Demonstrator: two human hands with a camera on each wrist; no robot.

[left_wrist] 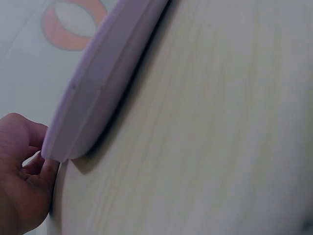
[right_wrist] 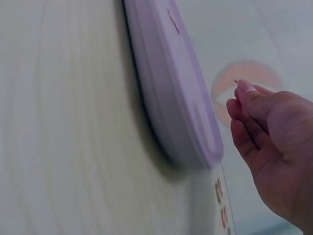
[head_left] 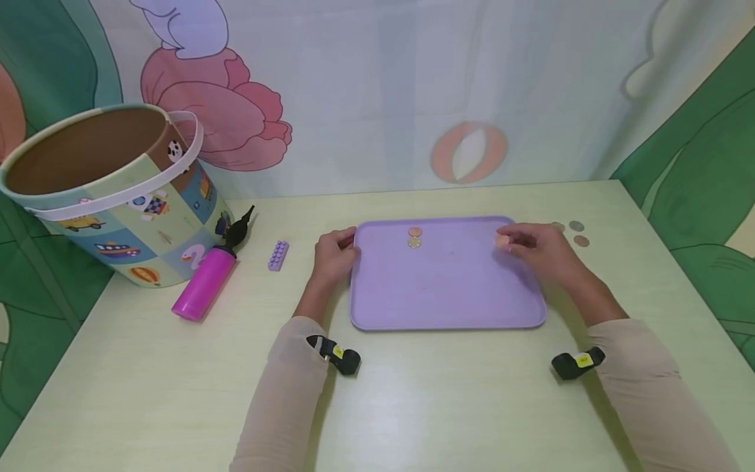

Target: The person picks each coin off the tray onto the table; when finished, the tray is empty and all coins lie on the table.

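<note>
A purple tray (head_left: 442, 288) lies flat on the table. My left hand (head_left: 335, 257) grips its left rim near the far corner; the left wrist view shows the fingers (left_wrist: 36, 134) at the tray's edge. Above the tray's right side, my right hand (head_left: 539, 252) pinches a copper-coloured coin (head_left: 502, 240) between thumb and fingertips. Only a thin edge of that coin shows in the right wrist view. Towards the tray's far side lie a copper coin (head_left: 415, 231) and, just nearer, a gold-coloured coin (head_left: 415, 242).
Right of the tray lie a silvery coin (head_left: 576, 226), a brownish coin (head_left: 581, 241) and a partly hidden coin (head_left: 558, 226). To the left are a purple toy brick (head_left: 278, 255), a pink pump (head_left: 206, 282) with a black nozzle, and a large patterned bucket (head_left: 130, 229). A curtain (head_left: 354, 98) hangs behind.
</note>
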